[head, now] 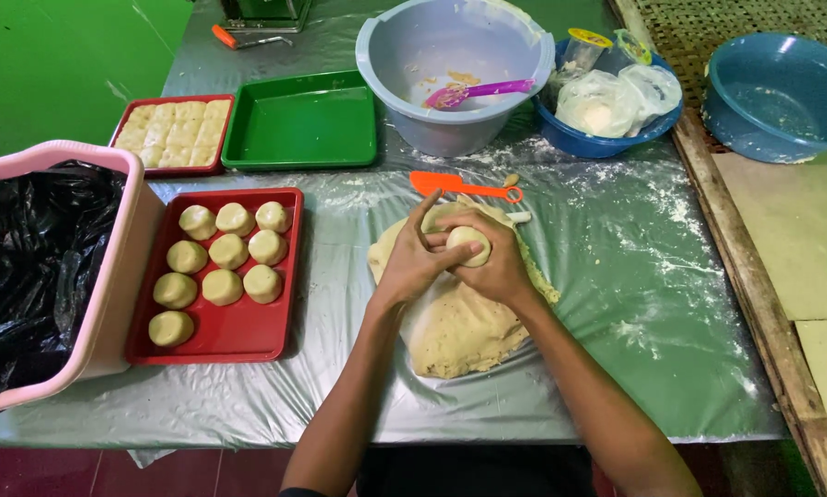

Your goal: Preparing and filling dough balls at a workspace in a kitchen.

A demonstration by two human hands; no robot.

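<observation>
Both my hands meet over a big slab of pale dough (455, 322) on the plastic-covered table (616, 276). My right hand (498, 267) cups a small round dough ball (469, 242). My left hand (415, 256) presses against the ball from the left, fingers curled around it. Left of the slab, a red tray (248, 331) holds several shaped dough balls (222, 286) in rows.
An orange scraper (459, 186) lies just beyond the dough. Behind are a grey bowl (404, 64) with a purple spatula (482, 91), an empty green tray (300, 124), a red tray of flat dough pieces (174, 133), two blue basins (770, 97). A pink bin (109, 304) stands at left.
</observation>
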